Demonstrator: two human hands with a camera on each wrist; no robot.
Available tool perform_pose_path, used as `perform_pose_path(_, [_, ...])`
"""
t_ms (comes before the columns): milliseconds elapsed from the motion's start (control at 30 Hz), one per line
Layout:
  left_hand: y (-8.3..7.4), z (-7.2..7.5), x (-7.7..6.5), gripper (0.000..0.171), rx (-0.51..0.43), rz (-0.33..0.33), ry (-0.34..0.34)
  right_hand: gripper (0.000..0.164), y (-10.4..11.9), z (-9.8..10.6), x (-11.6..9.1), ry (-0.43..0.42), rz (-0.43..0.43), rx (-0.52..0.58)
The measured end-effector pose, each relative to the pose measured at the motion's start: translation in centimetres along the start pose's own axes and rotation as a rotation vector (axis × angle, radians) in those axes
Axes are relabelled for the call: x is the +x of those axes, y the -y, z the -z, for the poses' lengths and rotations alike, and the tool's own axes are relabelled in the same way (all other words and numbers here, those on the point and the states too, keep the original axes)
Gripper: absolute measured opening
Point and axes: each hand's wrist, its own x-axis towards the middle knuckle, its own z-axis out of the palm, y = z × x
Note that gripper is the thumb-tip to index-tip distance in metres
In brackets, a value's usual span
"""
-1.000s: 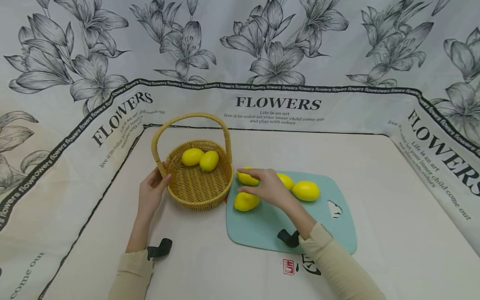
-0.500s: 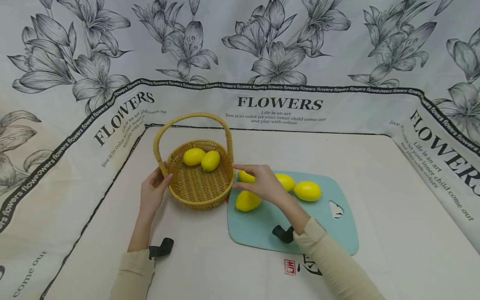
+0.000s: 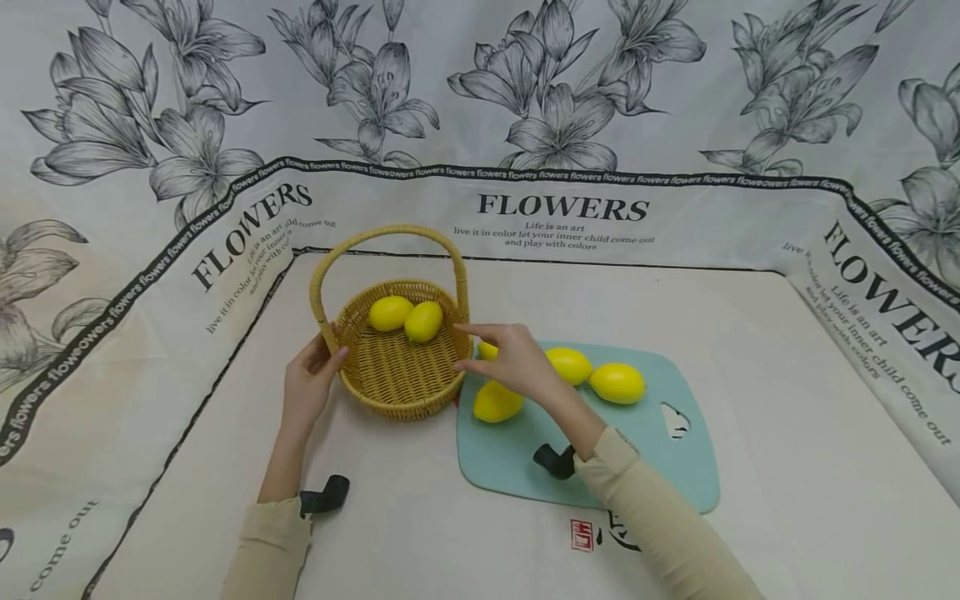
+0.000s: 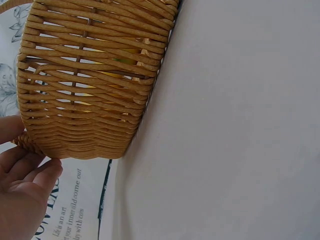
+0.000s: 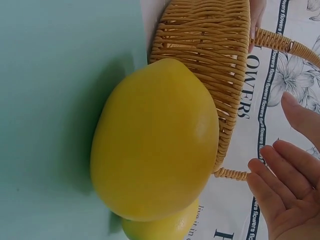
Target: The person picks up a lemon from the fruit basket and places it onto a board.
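A: Report the left hand.
B: On my head view, the left hand (image 3: 306,387) grasps the wicker basket (image 3: 408,408) at the left foot of its arched handle (image 3: 397,231). My left wrist view shows contact at that point.
A: Report the right hand.
B: I read the right hand (image 3: 519,360) as released: fingers extended, thumb apart, nothing between them. It is at the basket's right side; I cannot tell whether the fingertips touch it.
A: Give basket position and contents.
B: It stands on the left part of the worktop (image 3: 397,525). Inside, toward the far wall, I count a left lemon (image 3: 389,313) and a right lemon (image 3: 423,322), side by side.
A: And the cutting board (image 3: 517,471)?
B: I locate it just right of the basket, flat on the worktop. It carries four pieces: a near-left lemon (image 3: 497,403), a far-left lemon (image 3: 487,350) partly hidden behind the right hand, a middle lemon (image 3: 570,367) and a rightmost lemon (image 3: 618,383).
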Motion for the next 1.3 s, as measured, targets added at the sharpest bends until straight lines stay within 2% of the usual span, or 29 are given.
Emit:
perform_pose_path(100, [0.0,0.0,0.0,0.051,-0.008,-0.003,0.009,0.053,0.2,-0.1,0.4,0.001,0.009,0.008])
perform_pose_path(233, [-1.6,-0.1,-0.4,0.05,0.002,0.002,0.023,0.053,0.4,-0.2,0.8,0.009,0.011,0.018])
perform_pose_path(333, [-1.5,-0.1,-0.4,0.05,0.003,0.004,0.02,0.053,0.5,-0.4,1.2,0.018,0.003,0.018])
perform_pose_path(467, [-0.2,0.0,0.0,0.051,-0.005,0.007,0.011,0.053,0.7,-0.5,1.7,0.027,-0.006,0.018])
perform_pose_path(700, [-2.8,-0.2,-0.8,0.049,0.016,0.024,0.023,0.055,1.2,-0.8,2.4,0.035,-0.026,0.002])
perform_pose_path(833, [-3.5,-0.2,-1.0,0.049,0.033,0.029,0.021,0.055,1.4,-1.0,2.9,0.04,-0.035,-0.011])
perform_pose_path(1300, [-3.4,-0.2,-1.1,0.049,0.039,0.031,0.024,0.054,2.5,-1.9,4.4,0.021,-0.049,-0.082])
